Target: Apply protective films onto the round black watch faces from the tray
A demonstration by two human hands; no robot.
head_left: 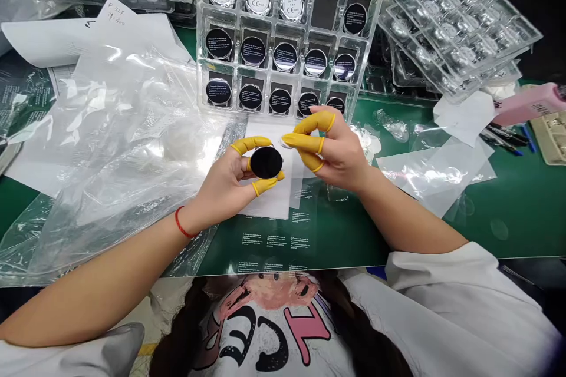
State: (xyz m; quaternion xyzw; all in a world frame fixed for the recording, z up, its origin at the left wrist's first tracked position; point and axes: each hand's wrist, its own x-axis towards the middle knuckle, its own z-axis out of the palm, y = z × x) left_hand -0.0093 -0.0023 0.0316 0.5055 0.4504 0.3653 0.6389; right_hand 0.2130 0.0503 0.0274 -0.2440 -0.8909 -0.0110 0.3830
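As the left hand [226,184] holds a round, black, shiny watch [266,162], the right hand [341,151] pinches a soft-looking white wad [285,144] nearby; touching needs care.

In front of you, a deep green tabletop [522,206] spread from nine o'clock round to three, its smooth surface bare in patches. Its thin, pale near edge [362,268] crossed your view toward six o'clock. Below it, at seven, you had a glimpse of light floor [163,309] with a yellow strip [149,349]. White light glared at nine, while deep darkness filled the corner at two.
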